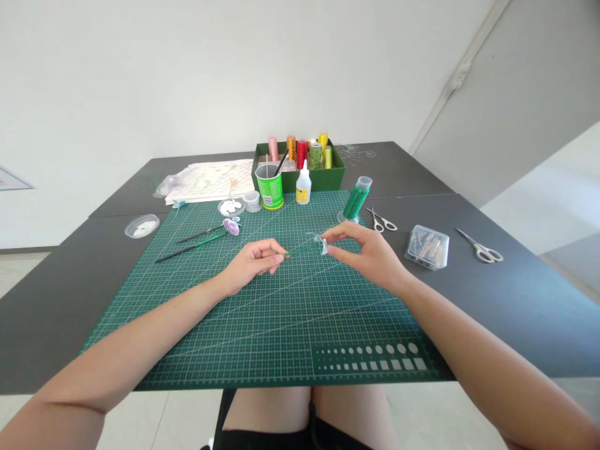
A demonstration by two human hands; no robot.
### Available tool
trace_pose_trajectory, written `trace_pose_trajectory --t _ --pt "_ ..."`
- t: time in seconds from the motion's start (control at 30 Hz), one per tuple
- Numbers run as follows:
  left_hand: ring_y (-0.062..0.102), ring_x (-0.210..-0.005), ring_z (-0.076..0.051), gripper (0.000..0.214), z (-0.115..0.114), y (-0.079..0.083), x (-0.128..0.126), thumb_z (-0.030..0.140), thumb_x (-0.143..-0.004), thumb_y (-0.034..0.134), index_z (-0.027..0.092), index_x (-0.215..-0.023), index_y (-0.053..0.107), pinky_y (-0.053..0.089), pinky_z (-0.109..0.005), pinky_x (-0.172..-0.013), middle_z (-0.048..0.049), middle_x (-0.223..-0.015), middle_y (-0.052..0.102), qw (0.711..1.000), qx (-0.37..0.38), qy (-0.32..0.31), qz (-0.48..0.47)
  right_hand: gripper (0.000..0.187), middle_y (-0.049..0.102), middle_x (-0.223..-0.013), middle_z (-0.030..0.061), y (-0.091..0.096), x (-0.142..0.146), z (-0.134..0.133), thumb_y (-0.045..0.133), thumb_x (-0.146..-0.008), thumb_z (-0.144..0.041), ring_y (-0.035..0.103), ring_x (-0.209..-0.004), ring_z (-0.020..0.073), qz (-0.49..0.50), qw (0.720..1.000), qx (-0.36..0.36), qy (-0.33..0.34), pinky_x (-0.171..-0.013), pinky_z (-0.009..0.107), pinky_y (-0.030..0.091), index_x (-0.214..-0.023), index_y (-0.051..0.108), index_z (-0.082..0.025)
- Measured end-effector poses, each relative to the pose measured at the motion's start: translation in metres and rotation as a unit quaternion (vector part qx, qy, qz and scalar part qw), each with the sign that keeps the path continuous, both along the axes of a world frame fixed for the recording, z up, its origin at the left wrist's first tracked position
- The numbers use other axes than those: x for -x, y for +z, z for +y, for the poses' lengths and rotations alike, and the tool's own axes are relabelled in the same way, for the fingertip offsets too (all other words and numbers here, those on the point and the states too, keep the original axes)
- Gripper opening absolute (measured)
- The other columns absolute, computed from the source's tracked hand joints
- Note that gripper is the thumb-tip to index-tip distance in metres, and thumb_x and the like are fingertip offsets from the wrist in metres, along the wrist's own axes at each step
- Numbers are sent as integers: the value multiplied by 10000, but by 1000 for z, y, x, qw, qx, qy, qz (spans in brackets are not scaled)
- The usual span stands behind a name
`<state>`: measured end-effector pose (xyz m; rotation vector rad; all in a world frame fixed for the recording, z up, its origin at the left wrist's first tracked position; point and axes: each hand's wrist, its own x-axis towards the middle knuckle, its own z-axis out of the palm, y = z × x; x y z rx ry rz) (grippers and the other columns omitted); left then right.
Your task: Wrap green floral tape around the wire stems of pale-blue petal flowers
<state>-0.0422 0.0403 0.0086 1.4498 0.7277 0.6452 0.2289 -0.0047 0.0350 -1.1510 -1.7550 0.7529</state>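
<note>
My left hand (253,261) pinches the near end of a thin green stem (302,249) above the green cutting mat (281,325). At the stem's far tip, my right hand (365,250) pinches a small pale petal piece (323,244). A fine thread or wire curls up from that tip. Both hands hover over the middle of the mat, fingers closed on the piece.
A finished purple flower on a green stem (230,226) and a dark stem (175,253) lie left. Behind stand a green cup (270,186), glue bottle (303,185), green box of thread spools (300,164), green spool (356,200). Two scissors (383,220) (482,250) and a clear box (427,247) lie right.
</note>
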Motion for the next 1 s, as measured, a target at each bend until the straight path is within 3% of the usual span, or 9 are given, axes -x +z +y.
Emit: trace_pose_trajectory --t 0.2,0.3,0.53,0.7,0.8,1.0 --pt "441 -536 -78 275 0 1 2 401 -886 746 147 -916 645 267 -200 -514 54 -586 551 999 -24 -23 -3 241 718 -781 17 2 0 2 838 -755 -404 649 -757 171 164 973 159 40 -797 361 522 -769 714 -198" --pt "471 -545 -82 279 0 1 1 403 -886 750 143 -901 650 314 -204 -540 49 -590 566 999 -32 -32 -2 253 695 -761 9 2 -1 2 841 -753 -410 620 -732 155 175 965 186 55 -785 346 502 -767 721 -188" --pt "486 -537 -84 298 -2 5 1 421 -897 748 136 -897 665 368 -209 -559 47 -578 566 997 -35 -67 -6 279 634 -798 9 5 -2 1 760 -854 -453 554 -744 146 136 979 137 59 -746 314 459 -810 689 -187" --pt "489 -532 -82 300 -3 5 1 418 -897 753 128 -911 674 376 -206 -548 45 -581 567 996 -24 -85 -11 236 713 -1067 78 10 -10 0 716 -910 -441 637 -1015 228 87 984 84 133 -935 401 485 -975 775 -222" --pt "490 -529 -76 293 -3 5 1 406 -894 759 126 -901 671 378 -201 -545 43 -592 572 994 -11 -104 -12 170 709 -1145 85 11 -14 1 729 -911 -388 638 -1134 251 40 983 48 170 -1039 447 451 -949 793 -235" --pt "488 -525 -76 294 -3 4 1 408 -885 766 131 -874 668 385 -201 -538 43 -596 568 992 4 -123 -8 129 685 -1141 83 11 -16 0 729 -910 -313 646 -1070 221 -2 978 36 205 -1023 434 457 -844 742 -204"
